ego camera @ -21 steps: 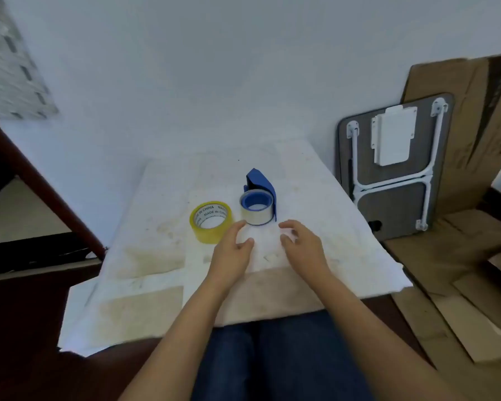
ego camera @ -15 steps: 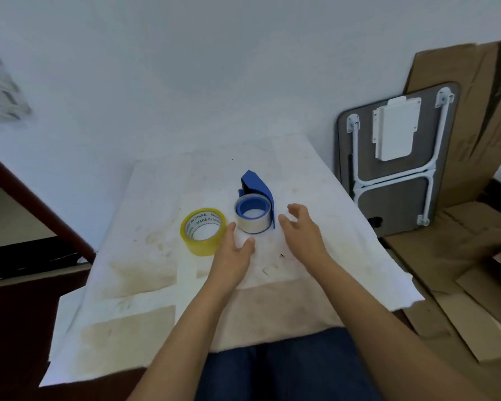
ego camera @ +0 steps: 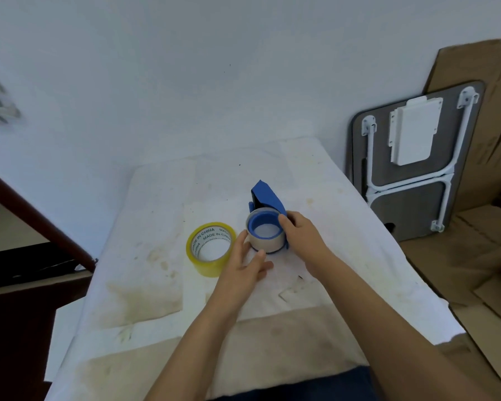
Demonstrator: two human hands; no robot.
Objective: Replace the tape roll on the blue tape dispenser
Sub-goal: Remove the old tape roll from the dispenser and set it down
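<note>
The blue tape dispenser [ego camera: 265, 196] lies on its side on the white-covered table [ego camera: 315, 180], with a nearly used-up grey roll [ego camera: 265, 241] around its blue hub. My right hand [ego camera: 304, 241] grips the right side of the dispenser and roll, thumb on the rim. My left hand [ego camera: 243, 264] touches the roll's left side with fingers spread. A full yellow tape roll [ego camera: 210, 250] lies flat just left of my left hand, with "MADE IN CHINA" printed on its core.
A folded grey table with white legs [ego camera: 414, 169] leans on the wall at right, with flattened cardboard [ego camera: 489, 256] behind and below it. A dark wooden piece of furniture [ego camera: 26, 256] stands at left. The cover is stained near the front.
Both hands moved forward from the near table to the dispenser. My right hand closed on its right side and my left came against the roll.
</note>
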